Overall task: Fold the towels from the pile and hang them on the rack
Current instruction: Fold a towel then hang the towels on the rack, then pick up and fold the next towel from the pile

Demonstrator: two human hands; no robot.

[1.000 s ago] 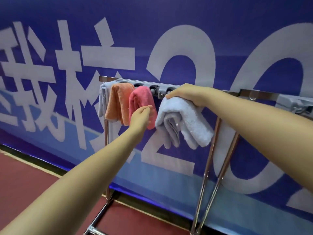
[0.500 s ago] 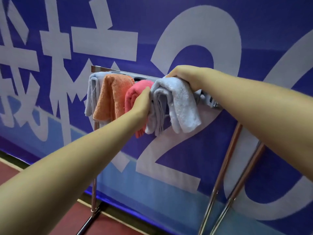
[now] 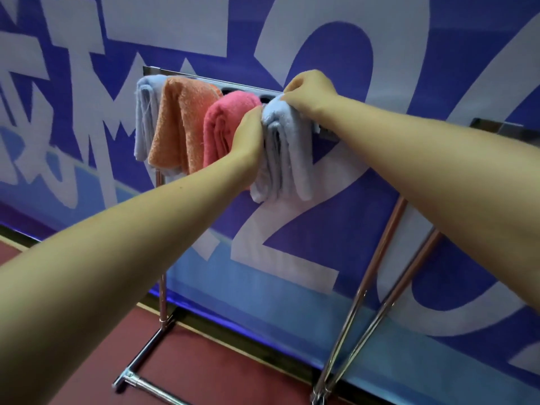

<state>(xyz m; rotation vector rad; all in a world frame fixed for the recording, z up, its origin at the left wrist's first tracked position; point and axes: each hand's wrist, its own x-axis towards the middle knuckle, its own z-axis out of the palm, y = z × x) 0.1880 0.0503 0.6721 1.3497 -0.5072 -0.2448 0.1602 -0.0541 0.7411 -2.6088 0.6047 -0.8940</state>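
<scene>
A folded pale blue towel (image 3: 287,159) hangs over the metal rack's top bar (image 3: 242,86). My right hand (image 3: 311,90) grips its top fold at the bar. My left hand (image 3: 248,133) holds the towel's left edge, between it and a pink towel (image 3: 220,127). Left of the pink one hang an orange towel (image 3: 178,121) and another pale blue towel (image 3: 144,112). The pile is out of view.
The rack stands on chrome legs (image 3: 371,267) and a floor foot (image 3: 140,366) on a dark red floor (image 3: 204,372). Directly behind it is a blue banner wall (image 3: 336,54) with large white characters. More of the bar (image 3: 496,127) runs off to the right.
My right hand slid the pale blue towel leftward along the bar until it sits against the pink towel. My left hand moved from the pink towel onto the blue towel's left edge.
</scene>
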